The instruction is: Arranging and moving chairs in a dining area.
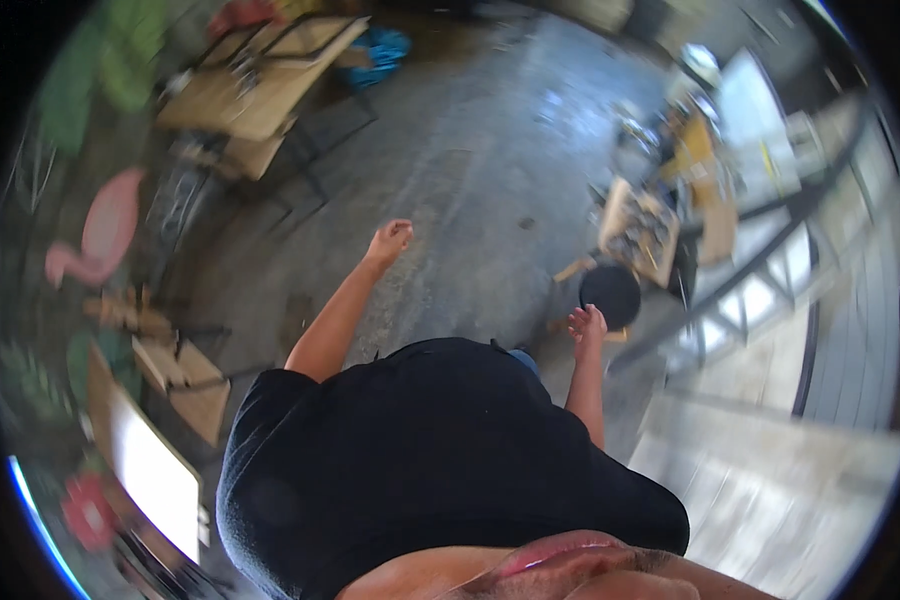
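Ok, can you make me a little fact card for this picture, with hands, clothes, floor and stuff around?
Left hand: fingers curled, nothing seen in it, over the floor
Right hand: loosely open, nothing seen in it, by the stool; touching, can't tell
Clothes: black shirt
Floor: grey
Far left: pink flamingo
Lower left: bright screen
Top: blue bag

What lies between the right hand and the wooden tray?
In the head view, a round black seat shows between the right hand and the wooden tray.
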`<move>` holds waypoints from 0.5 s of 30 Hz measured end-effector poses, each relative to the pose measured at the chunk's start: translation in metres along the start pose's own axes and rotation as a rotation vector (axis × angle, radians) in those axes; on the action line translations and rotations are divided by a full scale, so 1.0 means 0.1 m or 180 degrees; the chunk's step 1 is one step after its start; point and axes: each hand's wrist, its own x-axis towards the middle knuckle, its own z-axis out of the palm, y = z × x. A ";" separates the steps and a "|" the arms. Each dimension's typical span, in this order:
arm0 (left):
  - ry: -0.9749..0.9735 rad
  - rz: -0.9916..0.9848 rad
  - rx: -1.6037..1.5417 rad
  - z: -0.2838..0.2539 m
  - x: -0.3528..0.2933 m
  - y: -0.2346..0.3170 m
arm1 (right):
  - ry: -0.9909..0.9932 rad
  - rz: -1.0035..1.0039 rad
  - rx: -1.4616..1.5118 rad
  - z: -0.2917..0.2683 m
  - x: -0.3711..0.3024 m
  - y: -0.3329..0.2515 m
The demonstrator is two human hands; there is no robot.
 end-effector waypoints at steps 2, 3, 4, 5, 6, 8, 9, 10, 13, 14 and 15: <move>0.0470 -0.0350 -0.0331 -0.44 -0.22 -0.50 | -0.0615 0.0009 -0.0393 0.77 0.29 -0.24; 0.0687 -0.0456 -0.0438 -0.69 -0.41 -0.68 | -0.0988 -0.0044 -0.0631 1.20 0.32 -0.25; 0.0961 -0.0683 -0.0716 -0.86 -0.59 -0.81 | -0.1360 -0.0113 -0.0864 1.61 0.32 -0.32; 0.1216 -0.0880 -0.0991 -1.01 -0.70 -0.93 | -0.1667 -0.0179 -0.1000 2.03 0.30 -0.38; 0.1411 -0.0941 -0.1113 -1.12 -0.82 -1.08 | -0.1850 -0.0138 -0.1147 2.43 0.28 -0.43; 0.1845 -0.1019 -0.1691 -1.24 -0.99 -1.38 | -0.2197 -0.0102 -0.1290 3.15 0.23 -0.44; 0.2001 -0.1084 -0.1811 -1.14 -1.07 -1.47 | -0.2294 -0.0058 -0.1458 3.35 0.24 -0.46; 0.2126 -0.1062 -0.1979 -1.16 -1.08 -1.49 | -0.2423 -0.0031 -0.1548 3.61 0.26 -0.41; 0.2500 -0.1098 -0.2329 -1.23 -1.02 -1.55 | -0.2834 0.0087 -0.1842 4.35 0.29 -0.21; 0.2554 -0.1140 -0.2409 -1.26 -0.98 -1.55 | -0.2963 0.0123 -0.1947 4.61 0.29 -0.13; 0.2633 -0.1190 -0.2472 -1.30 -0.94 -1.46 | -0.3118 0.0057 -0.2122 4.83 0.30 -0.06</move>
